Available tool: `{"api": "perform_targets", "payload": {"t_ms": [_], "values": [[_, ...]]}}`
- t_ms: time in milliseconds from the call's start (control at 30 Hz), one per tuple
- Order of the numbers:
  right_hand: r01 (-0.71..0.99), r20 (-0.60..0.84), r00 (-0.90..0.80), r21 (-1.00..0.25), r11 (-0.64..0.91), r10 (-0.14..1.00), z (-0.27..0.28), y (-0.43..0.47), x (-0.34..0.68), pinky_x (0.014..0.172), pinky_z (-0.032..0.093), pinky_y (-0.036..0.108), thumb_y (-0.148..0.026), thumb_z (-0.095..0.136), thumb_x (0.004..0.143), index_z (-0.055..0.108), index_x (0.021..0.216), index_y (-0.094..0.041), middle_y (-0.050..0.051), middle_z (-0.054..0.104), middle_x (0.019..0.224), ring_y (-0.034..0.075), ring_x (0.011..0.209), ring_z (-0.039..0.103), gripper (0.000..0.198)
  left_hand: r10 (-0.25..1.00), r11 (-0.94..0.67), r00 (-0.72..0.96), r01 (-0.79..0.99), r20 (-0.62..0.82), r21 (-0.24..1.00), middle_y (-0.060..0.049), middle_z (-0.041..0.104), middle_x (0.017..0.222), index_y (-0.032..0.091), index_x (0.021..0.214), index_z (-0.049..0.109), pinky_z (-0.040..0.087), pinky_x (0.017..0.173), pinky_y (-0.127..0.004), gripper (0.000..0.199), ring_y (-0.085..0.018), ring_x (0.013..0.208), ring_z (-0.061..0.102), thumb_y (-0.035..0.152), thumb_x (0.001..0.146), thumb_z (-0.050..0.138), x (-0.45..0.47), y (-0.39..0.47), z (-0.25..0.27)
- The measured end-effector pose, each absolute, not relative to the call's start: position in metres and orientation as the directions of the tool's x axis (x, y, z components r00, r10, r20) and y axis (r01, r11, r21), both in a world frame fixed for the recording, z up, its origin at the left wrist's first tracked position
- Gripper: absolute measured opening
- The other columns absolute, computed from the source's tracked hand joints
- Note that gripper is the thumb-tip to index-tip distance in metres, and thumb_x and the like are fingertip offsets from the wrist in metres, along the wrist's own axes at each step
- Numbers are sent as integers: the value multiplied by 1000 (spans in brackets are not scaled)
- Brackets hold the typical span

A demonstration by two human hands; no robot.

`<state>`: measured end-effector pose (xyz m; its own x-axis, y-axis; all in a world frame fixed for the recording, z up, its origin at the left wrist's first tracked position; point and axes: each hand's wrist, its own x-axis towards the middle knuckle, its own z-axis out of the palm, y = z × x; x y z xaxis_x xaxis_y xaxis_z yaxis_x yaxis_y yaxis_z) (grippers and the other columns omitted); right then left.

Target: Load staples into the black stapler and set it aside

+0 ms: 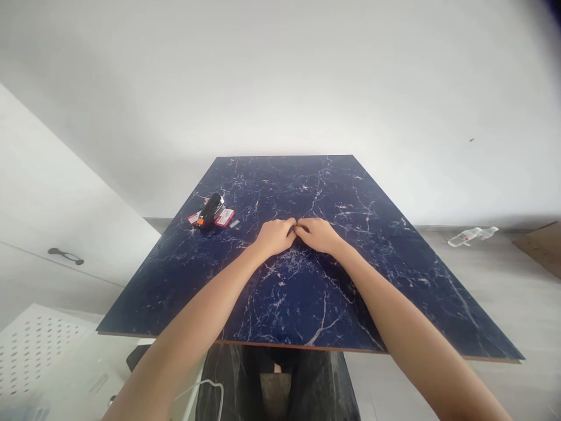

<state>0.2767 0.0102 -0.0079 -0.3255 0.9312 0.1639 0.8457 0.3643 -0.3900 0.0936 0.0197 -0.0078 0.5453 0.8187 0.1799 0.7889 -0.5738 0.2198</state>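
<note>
My left hand (276, 236) and my right hand (319, 235) meet over the middle of a dark blue marble-patterned table (284, 292). Both are closed, fingers curled and fingertips touching. Small dark slivers show at the fingers; whether they are an object or shadow I cannot tell. To the left of my left hand, a black stapler (212, 208) with an orange end lies on the table. Beside it is a small red-and-white box (225, 217), and another red-and-white piece (193, 218) shows partly behind the stapler. A small greyish strip (235, 223) lies nearby.
A white wall (280, 76) rises behind the table's far edge. On the left are a white cabinet with a dark handle (65, 255) and a perforated white panel (39, 345). Down on the floor at right lie a clear plastic bottle (472, 235) and a brown box (541, 248).
</note>
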Motion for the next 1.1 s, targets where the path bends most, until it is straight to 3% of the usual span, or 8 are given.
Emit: {"api": "perform_targets", "payload": {"t_ms": [367,533,600,667,767,833,1000,1100], "values": [[840,163,-303,-420,344,939,-8,9,276,64,34,28,-33,48,97,61,74,-22,3,69,79,17,70,57,28,818,-574,543,791,189,215,-9,76,95,23,113,66,52,73,-35,25,-27,86,73,26,98,46,93,16,-9],[826,164,-328,-429,366,931,-7,8,280,68,36,27,-36,46,99,65,80,-22,2,71,83,17,74,60,30,805,-593,489,695,338,407,-3,77,91,25,103,73,52,75,-31,22,-21,82,71,23,94,53,84,25,0],[814,159,-332,-449,368,930,-7,8,281,71,38,27,-36,49,98,68,87,-23,2,73,87,18,78,62,26,799,-585,350,638,489,500,-2,78,98,25,105,74,52,81,-30,23,-19,86,71,24,94,53,56,40,15],[805,152,-341,-462,372,928,-6,8,281,72,39,27,-35,51,97,70,91,-24,2,74,90,18,79,64,22,788,-490,53,656,613,574,-4,77,101,22,100,74,52,87,-31,20,-21,94,70,26,92,56,8,60,30],[811,154,-346,-446,378,926,-5,8,279,69,38,27,-35,53,97,68,91,-23,2,72,86,17,75,62,20,720,-236,-443,567,534,789,-4,76,96,20,98,72,52,89,-32,22,-21,97,69,24,88,53,-83,90,36],[823,151,-344,-427,375,927,-4,7,277,66,36,26,-35,56,95,66,89,-23,1,70,82,16,73,60,16,709,-196,-540,467,454,862,-6,76,100,17,95,71,51,93,-31,22,-21,104,68,23,86,52,-134,104,27],[841,153,-355,-378,387,922,-4,6,273,65,33,27,-32,57,94,61,87,-23,0,67,77,16,71,57,12,887,-133,-357,411,293,902,-6,73,124,18,111,73,50,96,-32,36,-23,117,64,36,91,49,-163,110,-3],[851,150,-364,-346,394,919,-4,5,272,66,33,27,-31,54,96,60,88,-23,1,67,81,17,73,58,13,957,-111,-194,449,218,887,-5,75,122,20,113,76,47,103,-36,41,-26,117,65,47,91,54,-144,110,-8]]}}
